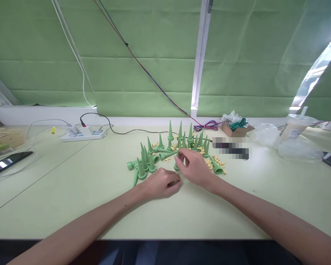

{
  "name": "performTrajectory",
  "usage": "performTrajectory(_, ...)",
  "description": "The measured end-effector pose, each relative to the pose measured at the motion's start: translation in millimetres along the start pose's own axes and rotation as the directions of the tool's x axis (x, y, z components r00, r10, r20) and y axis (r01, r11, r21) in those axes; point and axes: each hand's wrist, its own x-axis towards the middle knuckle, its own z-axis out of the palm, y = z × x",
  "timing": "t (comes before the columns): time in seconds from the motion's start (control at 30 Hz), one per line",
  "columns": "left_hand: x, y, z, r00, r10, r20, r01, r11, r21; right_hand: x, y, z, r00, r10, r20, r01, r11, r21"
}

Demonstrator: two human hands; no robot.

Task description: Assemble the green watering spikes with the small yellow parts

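Note:
Several green plastic cone-shaped spikes with collared bases stand or lie in a loose cluster on the table. My right hand (195,167) is closed at a standing green plastic spike (177,166), thumb and fingers around its upper part. Just left of it, my left hand (163,183) rests low on the table with fingers curled together; whatever it may hold is hidden. More upright spikes (151,163) stand left of my hands, and others stand behind them. One spike (216,165) lies on its side at the right. Small yellow pieces (220,163) are scattered among the spikes.
A white power strip (84,135) with plugs and cables sits at the back left. Phones (9,163) lie at both sides. A small cardboard box (237,130), a bundled cable (206,126) and a bagged drink cup (292,129) stand at the back right. A pixelated patch covers something dark.

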Motion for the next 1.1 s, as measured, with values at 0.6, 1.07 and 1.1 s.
performTrajectory(0.6, 1, 3, -2.7, 0.998, -0.036, 0.055, 0.039, 0.998, -0.04, 147, -12, 69, 0.997, -0.023, -0.079, 0.03, 0.995, 0.098)
performTrajectory(1.07, 3, 6, -2.4, 0.998, -0.043, 0.04, 0.045, 0.998, -0.034, 147, 10, 90, 0.985, 0.032, 0.172, -0.032, 0.999, 0.001)
performTrajectory(1.1, 3, 6, -2.5, 0.998, -0.045, 0.045, 0.046, 0.998, -0.032, 146, 11, 91, 0.983, 0.031, 0.182, -0.031, 1.0, -0.004)
